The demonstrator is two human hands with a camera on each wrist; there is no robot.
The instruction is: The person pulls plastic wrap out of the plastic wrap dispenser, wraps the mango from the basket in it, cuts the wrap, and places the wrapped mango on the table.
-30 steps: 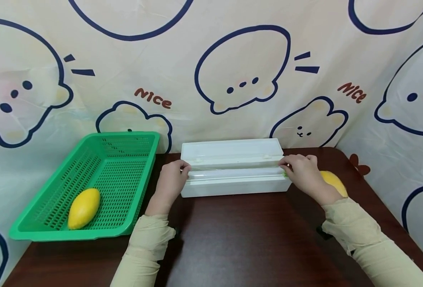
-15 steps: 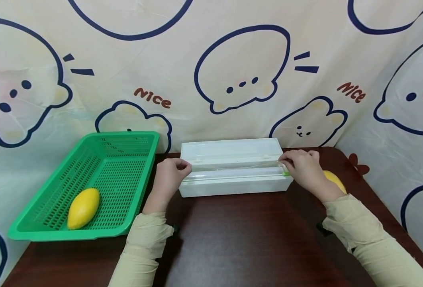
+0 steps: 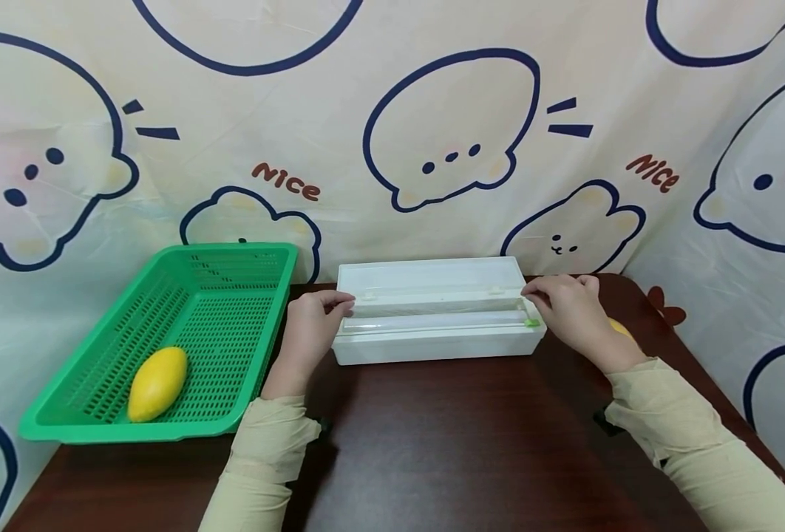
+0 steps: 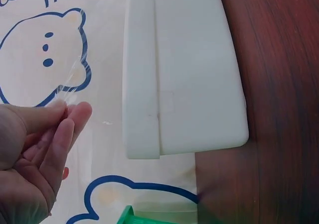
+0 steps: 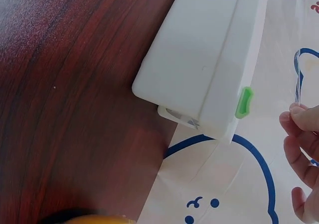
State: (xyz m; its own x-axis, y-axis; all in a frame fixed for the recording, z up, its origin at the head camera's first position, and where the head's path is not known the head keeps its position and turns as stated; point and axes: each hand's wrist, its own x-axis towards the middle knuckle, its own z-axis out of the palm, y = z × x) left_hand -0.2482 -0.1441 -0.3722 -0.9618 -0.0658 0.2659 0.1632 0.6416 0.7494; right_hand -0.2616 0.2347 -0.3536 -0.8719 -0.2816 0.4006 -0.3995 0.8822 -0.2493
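A white cling film dispenser lies lengthwise on the table, its lid tipped back and the film roll showing inside. At its left end my left hand pinches a corner of clear cling film between thumb and fingers. My right hand pinches the other end of the film's edge above the dispenser's right end. Both hands are raised over the box in the wrist views, with the thin film bunched at the fingertips. A green slider sits at the dispenser's right end.
To the left stands a green plastic basket with a yellow mango-shaped fruit in it. Another yellow fruit is mostly hidden behind the right wrist. A patterned cloth hangs behind the dark wooden table.
Both hands have lifted slightly off the roll and drawn a little apart, keeping their pinch on the film. The green slider now shows more fully. The basket and dispenser stay in place.
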